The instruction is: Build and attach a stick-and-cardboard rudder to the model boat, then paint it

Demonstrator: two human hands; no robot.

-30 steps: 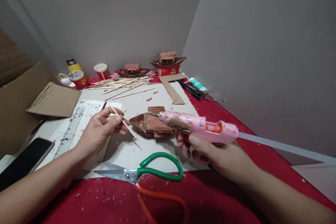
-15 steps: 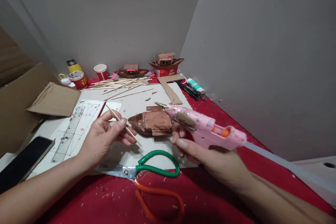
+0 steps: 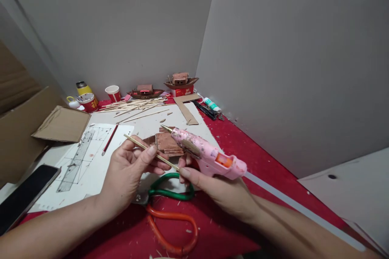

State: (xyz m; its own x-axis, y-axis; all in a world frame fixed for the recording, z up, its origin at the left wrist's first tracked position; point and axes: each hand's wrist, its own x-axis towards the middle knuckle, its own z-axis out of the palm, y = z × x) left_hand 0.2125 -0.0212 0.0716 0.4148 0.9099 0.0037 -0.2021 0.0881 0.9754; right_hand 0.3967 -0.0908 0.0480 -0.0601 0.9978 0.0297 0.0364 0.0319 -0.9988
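Note:
Between the thumb and fingers of my left hand is a thin wooden stick, slanting down to the right. My right hand is wrapped round a pink glue gun, its metal nozzle pointing up and left; a long glue stick trails from its back. The thumb and fingertips of that hand also touch the stick's lower right end. Behind both hands lies a brown model boat, partly hidden by them and the gun. Scissors with one green and one orange handle lie below, their blades mostly covered by my left hand.
A phone, a clear ruler on a drawn sheet and a red pencil lie at left. Loose sticks, paper cups and two finished-looking boats stand at the back. Cardboard leans at far left.
My right hand has come left with the glue gun, and its fingertips now touch the stick's end. The stick lies flatter. The camera view has shifted somewhat.

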